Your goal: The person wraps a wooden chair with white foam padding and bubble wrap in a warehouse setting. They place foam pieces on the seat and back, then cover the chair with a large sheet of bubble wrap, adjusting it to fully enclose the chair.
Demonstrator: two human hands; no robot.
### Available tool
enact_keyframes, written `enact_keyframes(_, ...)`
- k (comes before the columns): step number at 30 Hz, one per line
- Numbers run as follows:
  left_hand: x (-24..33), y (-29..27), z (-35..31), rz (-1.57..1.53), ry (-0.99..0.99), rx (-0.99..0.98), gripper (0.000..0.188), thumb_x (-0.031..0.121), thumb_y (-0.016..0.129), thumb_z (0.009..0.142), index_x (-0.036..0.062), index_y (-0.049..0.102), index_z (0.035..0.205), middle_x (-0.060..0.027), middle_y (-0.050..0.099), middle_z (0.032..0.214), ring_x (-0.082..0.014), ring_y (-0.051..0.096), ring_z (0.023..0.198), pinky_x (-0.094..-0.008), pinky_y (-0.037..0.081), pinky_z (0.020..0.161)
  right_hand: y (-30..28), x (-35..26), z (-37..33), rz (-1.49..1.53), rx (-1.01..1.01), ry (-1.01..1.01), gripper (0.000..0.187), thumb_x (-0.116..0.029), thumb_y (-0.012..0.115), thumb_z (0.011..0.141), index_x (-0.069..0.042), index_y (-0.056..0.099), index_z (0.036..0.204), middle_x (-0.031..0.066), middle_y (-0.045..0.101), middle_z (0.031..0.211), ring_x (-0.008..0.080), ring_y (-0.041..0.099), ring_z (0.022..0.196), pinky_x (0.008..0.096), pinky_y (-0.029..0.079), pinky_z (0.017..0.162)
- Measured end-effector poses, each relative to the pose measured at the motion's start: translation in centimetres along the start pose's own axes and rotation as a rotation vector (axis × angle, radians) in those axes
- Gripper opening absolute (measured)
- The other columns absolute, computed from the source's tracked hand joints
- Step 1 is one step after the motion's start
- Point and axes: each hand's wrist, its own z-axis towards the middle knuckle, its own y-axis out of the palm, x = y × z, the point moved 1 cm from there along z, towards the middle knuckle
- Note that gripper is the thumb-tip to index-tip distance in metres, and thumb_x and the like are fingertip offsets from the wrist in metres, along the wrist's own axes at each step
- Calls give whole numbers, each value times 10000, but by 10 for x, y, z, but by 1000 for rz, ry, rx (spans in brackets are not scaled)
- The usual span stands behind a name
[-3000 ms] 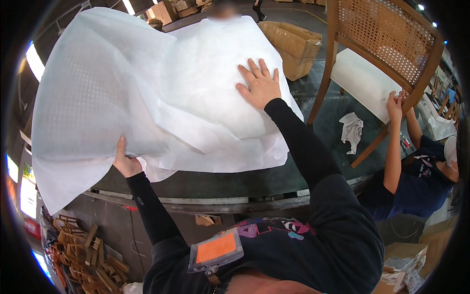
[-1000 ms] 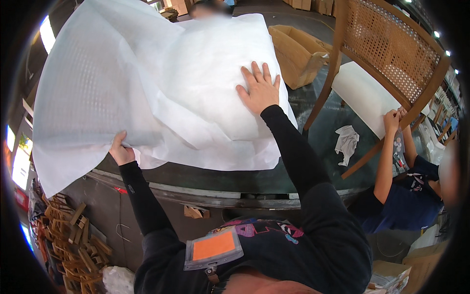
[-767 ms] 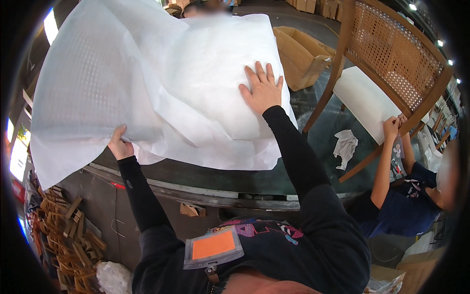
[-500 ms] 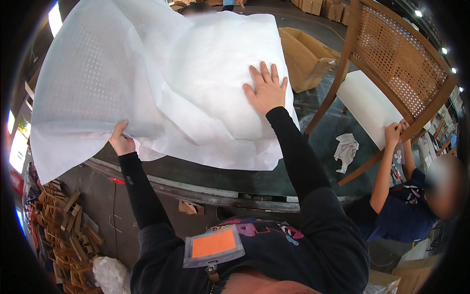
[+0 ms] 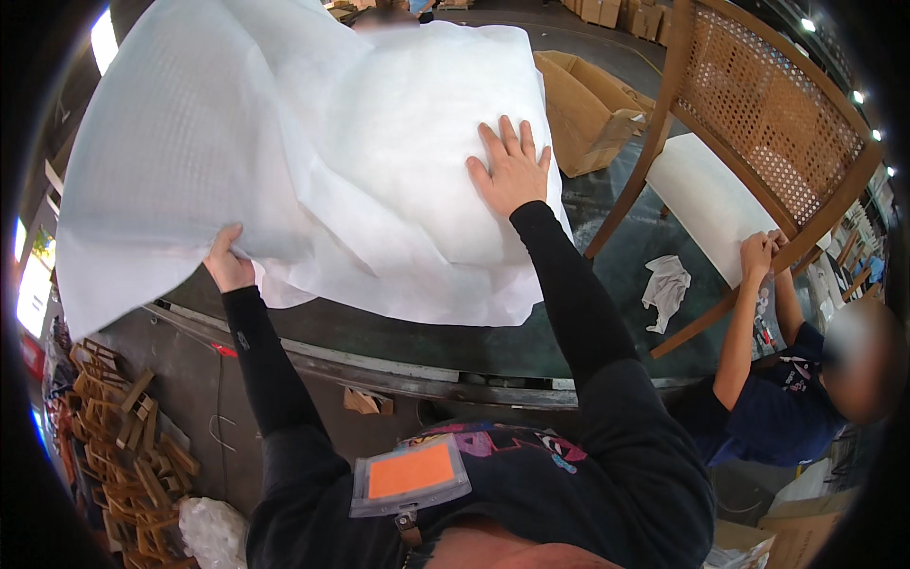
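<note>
A thin white fabric sheet [image 5: 180,180] drapes over a large piece on the table in front of me; a faint woven grid shows through its left part. My left hand [image 5: 230,261] pinches the sheet's near edge at the left, thumb on top, with the other fingers partly hidden. The sheet's left part hangs past that hand. My right hand [image 5: 513,171] lies flat on the padded, white-covered right part, fingers spread, close to its right edge. What the sheet covers is mostly hidden.
A wooden chair with a cane back [image 5: 758,114] stands at the right, where a co-worker's hands [image 5: 763,254] touch it. A crumpled white cloth [image 5: 667,292] lies on the dark table [image 5: 427,351]. An opened cardboard box [image 5: 592,114] sits behind. Wooden frames [image 5: 133,455] pile up at lower left.
My left hand has shifted slightly up and left with the sheet's edge, and the sheet's lower left corner has risen. My right hand stays flat on the same spot.
</note>
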Motion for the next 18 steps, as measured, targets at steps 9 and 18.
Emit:
enact_keyframes(9,-52,92,100,176,-2,-48,121,-16,729,635,-60,647,712,-118,667,827,-221,632,812,-360,490,812,31,47,63,99,-99,113,633,-543,480,922,-262,401,1484,112,278,1590,366,192,1477,638,151,1145)
enact_keyframes(18,-115,177,203,336,22,34,267,80,771,559,-5,605,750,-91,659,835,-205,607,788,-353,466,808,77,100,36,586,272,350,708,-278,690,867,69,399,1411,259,431,1436,386,416,1329,427,337,1101)
